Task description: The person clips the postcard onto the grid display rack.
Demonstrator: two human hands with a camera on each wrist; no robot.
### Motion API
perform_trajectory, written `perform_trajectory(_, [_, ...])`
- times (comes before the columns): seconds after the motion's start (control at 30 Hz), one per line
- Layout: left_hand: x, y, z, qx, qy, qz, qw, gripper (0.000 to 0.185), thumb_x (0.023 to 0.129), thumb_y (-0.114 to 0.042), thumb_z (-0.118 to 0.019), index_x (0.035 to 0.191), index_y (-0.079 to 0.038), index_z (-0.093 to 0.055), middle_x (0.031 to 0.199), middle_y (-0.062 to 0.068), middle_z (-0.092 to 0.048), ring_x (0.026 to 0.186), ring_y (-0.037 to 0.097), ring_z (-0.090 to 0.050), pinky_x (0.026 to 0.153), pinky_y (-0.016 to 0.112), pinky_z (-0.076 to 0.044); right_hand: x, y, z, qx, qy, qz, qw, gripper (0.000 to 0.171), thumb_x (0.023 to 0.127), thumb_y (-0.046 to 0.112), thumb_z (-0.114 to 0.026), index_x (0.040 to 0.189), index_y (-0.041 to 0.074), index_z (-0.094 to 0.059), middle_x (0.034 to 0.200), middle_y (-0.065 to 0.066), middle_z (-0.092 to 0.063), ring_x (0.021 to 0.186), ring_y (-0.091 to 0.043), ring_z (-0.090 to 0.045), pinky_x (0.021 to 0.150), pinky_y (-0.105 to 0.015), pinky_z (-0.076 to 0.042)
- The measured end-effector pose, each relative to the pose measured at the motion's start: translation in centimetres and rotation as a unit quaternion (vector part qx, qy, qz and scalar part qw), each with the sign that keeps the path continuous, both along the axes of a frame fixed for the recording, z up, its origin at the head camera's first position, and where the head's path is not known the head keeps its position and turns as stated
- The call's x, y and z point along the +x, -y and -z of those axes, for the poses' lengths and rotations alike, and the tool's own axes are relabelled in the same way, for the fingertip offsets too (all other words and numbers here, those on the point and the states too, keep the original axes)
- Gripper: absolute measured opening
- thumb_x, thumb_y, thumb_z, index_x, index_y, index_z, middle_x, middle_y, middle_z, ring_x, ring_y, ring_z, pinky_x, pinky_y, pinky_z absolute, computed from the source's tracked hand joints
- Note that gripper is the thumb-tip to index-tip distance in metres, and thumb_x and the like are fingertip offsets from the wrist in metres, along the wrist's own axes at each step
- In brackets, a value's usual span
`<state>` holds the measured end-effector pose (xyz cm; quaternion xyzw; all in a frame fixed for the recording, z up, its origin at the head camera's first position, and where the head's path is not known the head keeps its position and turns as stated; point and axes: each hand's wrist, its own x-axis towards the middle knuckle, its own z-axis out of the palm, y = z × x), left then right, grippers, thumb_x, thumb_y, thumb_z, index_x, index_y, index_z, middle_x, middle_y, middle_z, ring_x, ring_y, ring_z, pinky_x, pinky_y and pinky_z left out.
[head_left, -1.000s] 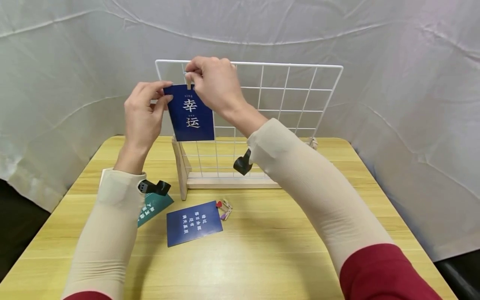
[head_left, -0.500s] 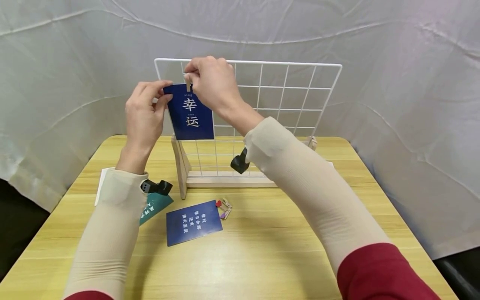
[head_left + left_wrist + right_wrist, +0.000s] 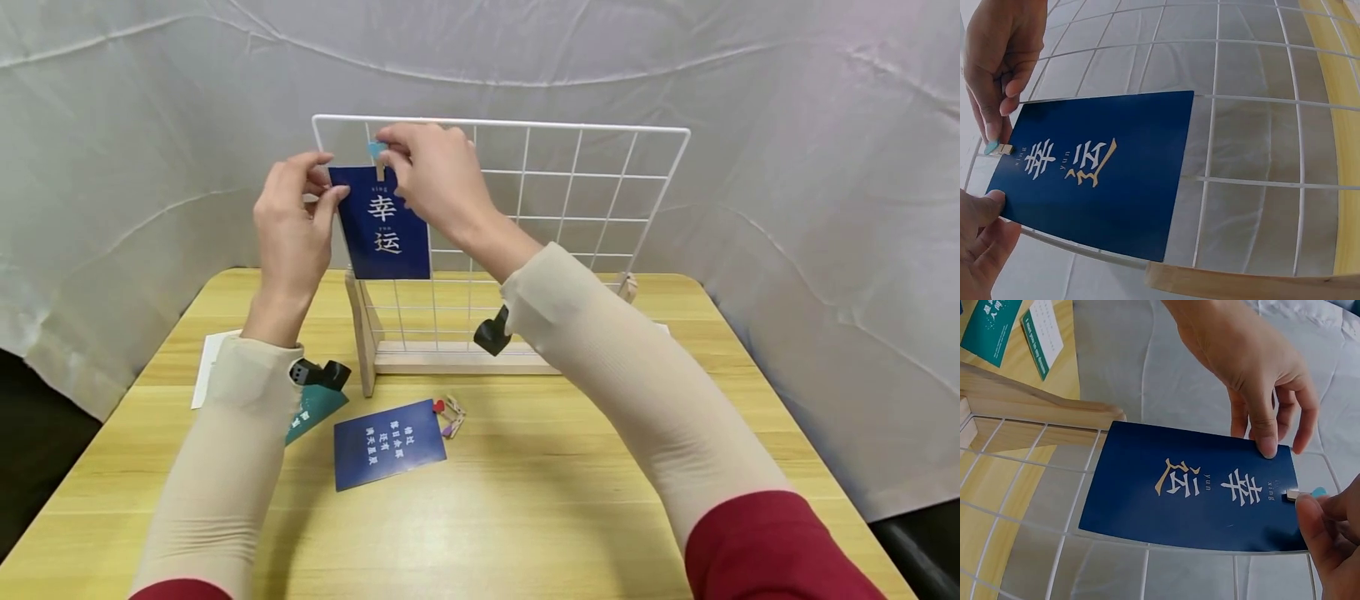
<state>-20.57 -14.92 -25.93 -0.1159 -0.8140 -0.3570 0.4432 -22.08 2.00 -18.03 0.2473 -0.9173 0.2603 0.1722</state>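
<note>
A dark blue card (image 3: 386,254) with white characters hangs upright against the upper left of the white wire grid (image 3: 577,171). A small wooden clothespin (image 3: 1292,495) with a light blue heart (image 3: 377,149) bites its top edge. My left hand (image 3: 291,221) pinches the card's upper left side, thumb (image 3: 1265,440) on the front and fingers around the edge. At the clothespin, my right hand (image 3: 442,179) has thumb and index finger on its upper end, with the heart showing between them. Part of the card's upper right corner is hidden behind this hand in the head view.
On the wooden table (image 3: 525,517) lie another blue card (image 3: 390,446), a green card (image 3: 318,408) and a white card (image 3: 212,367). A few clothespins (image 3: 452,417) lie beside the blue one. The grid stands in a wooden base (image 3: 457,360).
My right fingers have shifted slightly right on the clothespin, uncovering its blue heart. The left index finger has drawn back from the card's top corner, while the thumb stays on the front.
</note>
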Motion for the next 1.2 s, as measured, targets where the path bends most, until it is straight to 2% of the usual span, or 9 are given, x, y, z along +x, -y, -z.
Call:
perform_trajectory(0.13, [0.1, 0.0, 0.1, 0.031, 0.009, -0.004, 0.9995, 0.033, 0.094, -0.018, -0.064, 0.123, -0.002, -0.059, 0.102, 0.016, -0.060, 0.094, 0.016, -0.063, 0.079, 0.029, -0.054, 0.5, -0.8, 0.3, -0.020, -0.005, -0.013, 1.000, 0.032, 0.103, 0.027, -0.052, 0.133, 0.021, -0.062, 0.117, 0.007, -0.069, 0.063, -0.002, -0.064, 0.075, -0.018, -0.050])
perform_trajectory(0.27, [0.1, 0.0, 0.1, 0.043, 0.023, -0.011, 0.9988, 0.037, 0.094, -0.023, -0.065, 0.122, -0.001, -0.056, 0.101, 0.014, -0.060, 0.092, 0.014, -0.063, 0.081, 0.024, -0.053, 0.9, -1.7, 0.7, -0.037, -0.024, -0.021, 0.999, 0.030, 0.103, 0.027, -0.052, 0.128, 0.019, -0.066, 0.115, 0.007, -0.070, 0.064, 0.000, -0.064, 0.071, -0.016, -0.049])
perform_trajectory(0.4, [0.4, 0.2, 0.2, 0.058, 0.038, -0.014, 0.9975, 0.038, 0.093, -0.026, -0.065, 0.119, 0.000, -0.055, 0.101, 0.010, -0.059, 0.090, 0.010, -0.060, 0.081, 0.021, -0.051, 1.1, -2.6, 1.3, -0.063, -0.048, -0.034, 0.996, 0.026, 0.102, 0.025, -0.055, 0.121, 0.016, -0.069, 0.108, 0.006, -0.072, 0.069, 0.003, -0.064, 0.071, -0.013, -0.048])
perform_trajectory(0.5, [0.9, 0.3, 0.3, 0.064, 0.046, -0.015, 0.9968, 0.038, 0.093, -0.026, -0.067, 0.118, 0.000, -0.055, 0.101, 0.009, -0.059, 0.088, 0.008, -0.057, 0.079, 0.018, -0.049, 1.1, -3.4, 2.0, -0.082, -0.065, -0.057, 0.993, 0.023, 0.101, 0.023, -0.057, 0.117, 0.013, -0.071, 0.095, 0.004, -0.073, 0.066, 0.001, -0.061, 0.065, -0.015, -0.047])
perform_trajectory(0.67, [1.7, 0.6, 0.5, 0.049, 0.046, -0.014, 0.9976, 0.039, 0.093, -0.026, -0.068, 0.119, 0.000, -0.055, 0.103, 0.011, -0.059, 0.086, 0.009, -0.056, 0.076, 0.017, -0.046, 1.1, -4.9, 3.1, -0.096, -0.064, -0.082, 0.990, 0.022, 0.100, 0.021, -0.060, 0.114, 0.010, -0.072, 0.079, 0.004, -0.069, 0.058, -0.003, -0.056, 0.056, -0.019, -0.044])
perform_trajectory(1.0, [3.1, 0.8, 1.1, 0.014, 0.046, -0.002, 0.9988, 0.037, 0.094, -0.025, -0.067, 0.119, 0.000, -0.057, 0.105, 0.015, -0.059, 0.088, 0.015, -0.057, 0.078, 0.017, -0.045, 1.8, -8.4, 4.7, -0.120, -0.066, -0.099, 0.986, 0.019, 0.098, 0.020, -0.062, 0.108, 0.010, -0.074, 0.090, 0.002, -0.073, 0.061, -0.006, -0.062, 0.058, -0.022, -0.050])
perform_trajectory(1.2, [3.7, 0.7, 1.6, -0.002, 0.050, 0.022, 0.9985, 0.036, 0.093, -0.024, -0.069, 0.117, 0.000, -0.059, 0.103, 0.014, -0.059, 0.090, 0.017, -0.057, 0.077, 0.018, -0.045, 2.1, -10.8, 5.8, -0.125, -0.060, -0.098, 0.985, 0.018, 0.098, 0.020, -0.062, 0.107, 0.009, -0.074, 0.086, 0.000, -0.072, 0.061, -0.011, -0.063, 0.056, -0.022, -0.051])
